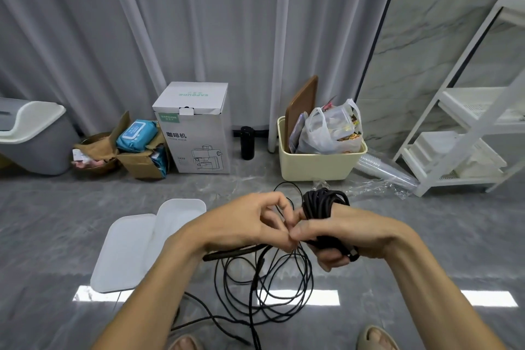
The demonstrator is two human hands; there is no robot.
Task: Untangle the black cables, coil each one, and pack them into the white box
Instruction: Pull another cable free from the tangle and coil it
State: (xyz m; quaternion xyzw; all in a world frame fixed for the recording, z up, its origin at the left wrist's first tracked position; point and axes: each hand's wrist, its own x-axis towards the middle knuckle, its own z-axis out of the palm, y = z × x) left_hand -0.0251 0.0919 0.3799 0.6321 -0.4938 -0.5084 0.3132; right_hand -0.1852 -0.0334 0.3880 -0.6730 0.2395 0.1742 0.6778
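Note:
My right hand (338,231) grips a thick coil of black cable (324,203) that sticks up above my fist, with a plug end poking out below near my fingers. My left hand (250,221) meets it from the left and pinches a thin black strand between thumb and fingertips. Loose black cables (272,284) hang from both hands and lie in tangled loops on the grey floor. The white box (181,213) and its flat lid (125,253) lie on the floor to the left, partly behind my left forearm.
Against the curtain stand a grey bin (34,136), a torn cardboard carton (142,159), a coffee-machine box (196,128), a black bottle (247,142) and a cream tub (318,162) with a bag. A white shelf rack (466,128) stands right. My sandalled feet (375,338) are below.

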